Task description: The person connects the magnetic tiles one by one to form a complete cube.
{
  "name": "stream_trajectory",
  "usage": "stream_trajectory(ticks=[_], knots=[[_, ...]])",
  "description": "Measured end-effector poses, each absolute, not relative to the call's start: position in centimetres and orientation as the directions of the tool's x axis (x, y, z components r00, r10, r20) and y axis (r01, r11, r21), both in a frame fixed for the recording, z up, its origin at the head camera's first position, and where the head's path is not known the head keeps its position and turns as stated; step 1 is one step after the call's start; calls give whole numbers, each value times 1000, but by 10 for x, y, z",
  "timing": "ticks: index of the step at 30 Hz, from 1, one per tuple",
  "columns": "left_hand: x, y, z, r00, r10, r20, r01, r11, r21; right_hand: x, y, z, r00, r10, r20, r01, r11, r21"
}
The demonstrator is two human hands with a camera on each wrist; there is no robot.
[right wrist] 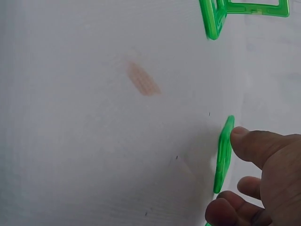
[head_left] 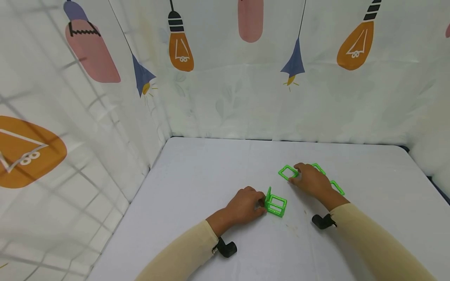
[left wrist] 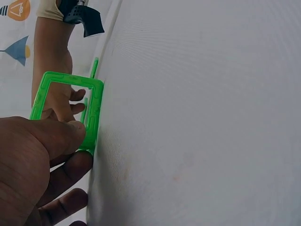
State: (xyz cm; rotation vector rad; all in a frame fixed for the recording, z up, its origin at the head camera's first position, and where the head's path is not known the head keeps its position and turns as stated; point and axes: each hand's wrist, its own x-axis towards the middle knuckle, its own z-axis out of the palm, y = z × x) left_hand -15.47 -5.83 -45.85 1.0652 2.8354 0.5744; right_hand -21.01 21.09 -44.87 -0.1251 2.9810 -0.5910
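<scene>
Near the table's middle, my left hand pinches the left side of a small structure of green square frames. One panel stands upright on it; in the left wrist view the thumb presses on a green frame. Farther right, my right hand reaches over a flat green square frame, its thumb at one edge and a curled finger at another. The right wrist view shows this frame nearly edge-on between thumb and finger. Two more green frames, one beyond the hand and one beside the wrist, are partly hidden.
A white-covered table spreads under both hands. Behind it hangs a pale cloth printed with bulbs and lamps, and another such cloth runs along the left side. Black wrist cameras are strapped at the sleeves.
</scene>
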Motion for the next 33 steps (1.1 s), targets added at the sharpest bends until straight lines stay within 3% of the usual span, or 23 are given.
stream_trajectory(ticks=[15, 33], knots=[[-152, -58, -458, -757, 647, 86, 627, 684, 372, -214, 211, -450, -991, -98, -93, -56, 926, -374], [-153, -58, -458, -767, 638, 76, 618, 701, 355, -214, 207, -452, -994, -108, -15, -92, 908, -409]])
